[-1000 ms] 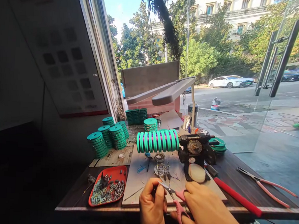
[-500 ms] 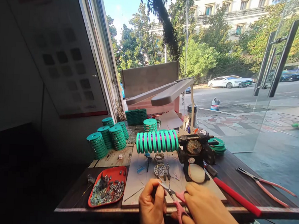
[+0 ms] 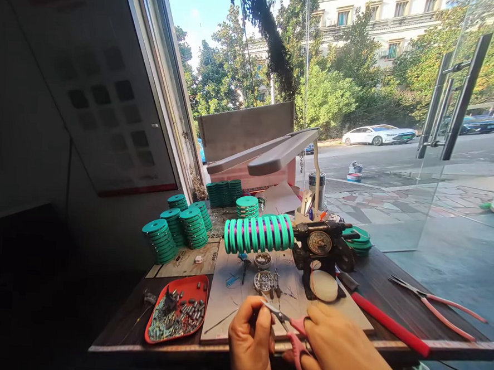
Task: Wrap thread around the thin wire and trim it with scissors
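My right hand (image 3: 333, 341) grips pink-handled scissors (image 3: 297, 350), with fingers through the handles. Their blades are parted and point left, up to the fingertips of my left hand (image 3: 251, 336). That hand is closed in a pinch at the table's front edge; whatever is between thumb and finger is too small to make out. Just beyond the hands, on a pale board (image 3: 222, 317), stand a small round dish of metal bits (image 3: 263, 282) and several dark weights on thin line (image 3: 277, 292). Above them is a row of green spools (image 3: 259, 234) on a winding machine (image 3: 321, 242).
A red tray (image 3: 149, 335) of small metal parts sits at the left. Stacked green spools (image 3: 194, 226) stand behind it. A red-handled tool (image 3: 389, 322) and long-nose pliers (image 3: 428, 302) lie at the right. A lamp (image 3: 273, 159) reaches over the back.
The whole view has shifted very slightly. My hands and the scissors hold almost the same pose.
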`<state>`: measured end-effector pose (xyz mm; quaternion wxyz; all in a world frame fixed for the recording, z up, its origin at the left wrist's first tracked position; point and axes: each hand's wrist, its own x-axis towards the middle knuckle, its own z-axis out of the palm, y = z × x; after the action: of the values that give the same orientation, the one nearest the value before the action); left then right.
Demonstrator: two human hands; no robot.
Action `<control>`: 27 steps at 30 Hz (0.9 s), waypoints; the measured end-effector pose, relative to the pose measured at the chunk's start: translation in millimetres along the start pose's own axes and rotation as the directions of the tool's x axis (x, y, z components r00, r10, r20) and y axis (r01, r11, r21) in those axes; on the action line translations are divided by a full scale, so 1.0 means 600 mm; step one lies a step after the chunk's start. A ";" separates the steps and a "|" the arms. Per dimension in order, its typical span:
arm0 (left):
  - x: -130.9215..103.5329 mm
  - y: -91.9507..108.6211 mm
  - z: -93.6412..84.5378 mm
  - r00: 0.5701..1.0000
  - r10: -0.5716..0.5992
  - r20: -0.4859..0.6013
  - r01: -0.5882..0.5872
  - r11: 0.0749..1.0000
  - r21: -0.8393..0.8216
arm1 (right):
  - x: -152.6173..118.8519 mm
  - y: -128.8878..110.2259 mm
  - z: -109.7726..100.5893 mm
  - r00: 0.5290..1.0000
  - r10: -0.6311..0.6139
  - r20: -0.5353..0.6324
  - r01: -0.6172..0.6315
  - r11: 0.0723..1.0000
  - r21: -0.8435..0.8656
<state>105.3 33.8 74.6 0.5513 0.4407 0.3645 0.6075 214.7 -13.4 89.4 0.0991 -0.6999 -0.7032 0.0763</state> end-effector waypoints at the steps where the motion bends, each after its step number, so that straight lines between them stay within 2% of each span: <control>1: 0.000 0.000 0.000 1.000 -0.001 0.000 0.001 1.000 -0.003 | -0.001 0.000 0.000 1.000 -0.002 -0.011 0.002 1.000 -0.010; 6: 0.000 0.000 0.000 1.000 -0.002 0.001 0.002 1.000 -0.018 | -0.002 0.002 0.002 0.999 -0.015 -0.040 0.014 0.999 -0.032; 19: 0.002 0.000 -0.002 1.000 0.005 0.010 -0.005 1.000 0.003 | -0.004 0.004 0.005 1.000 -0.012 0.001 0.012 1.000 -0.025; 24: 0.004 -0.003 -0.006 0.999 -0.011 0.035 0.010 1.000 0.027 | -0.006 0.007 0.004 0.995 -0.039 -0.089 0.045 0.997 0.065; 27: 0.004 -0.005 -0.008 0.999 -0.015 0.048 0.013 0.999 0.038 | -0.005 0.008 0.003 0.995 -0.036 -0.096 0.046 0.993 0.104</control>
<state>101.6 36.9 70.5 0.5559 0.4629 0.3654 0.5858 218.8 -16.5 86.5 0.1709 -0.6818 -0.7070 0.0784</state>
